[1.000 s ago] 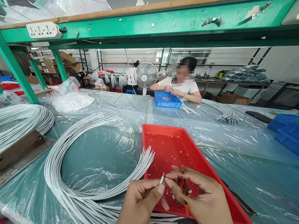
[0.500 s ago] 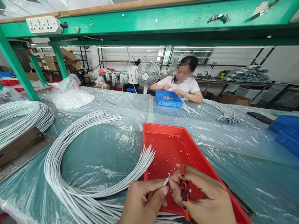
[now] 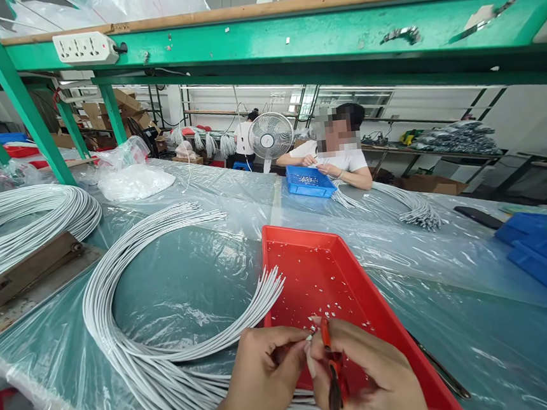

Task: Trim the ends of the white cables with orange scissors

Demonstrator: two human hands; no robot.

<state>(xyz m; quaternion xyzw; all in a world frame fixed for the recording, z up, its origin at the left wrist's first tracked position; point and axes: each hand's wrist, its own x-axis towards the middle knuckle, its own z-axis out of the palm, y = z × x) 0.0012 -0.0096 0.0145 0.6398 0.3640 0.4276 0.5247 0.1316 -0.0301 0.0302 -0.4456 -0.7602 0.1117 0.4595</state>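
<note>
My left hand (image 3: 264, 375) is closed in a pinch on the pale end of a white cable, most of which the fingers hide. Held in my right hand (image 3: 377, 371) is a pair of small orange-handled pliers (image 3: 328, 347). The thumb and forefinger of that hand meet the left fingertips at the cable end. Both hands are over the near part of a red tray (image 3: 307, 259) scattered with white scraps. Left of the tray a bundle of white cables (image 3: 102, 296) curves in a wide loop, its near ends passing beneath my hands.
A dark metal tool (image 3: 443, 369) lies along the tray's right side. Another cable coil (image 3: 82, 206) and a metal block (image 3: 30, 274) are at left. Across the table a person works over a blue tray (image 3: 311, 192). A green shelf beam (image 3: 240, 48) runs overhead.
My right hand has closed in on the left fingertips, covering most of the cable end that showed between them. The pliers have shifted slightly left and down in the right hand.
</note>
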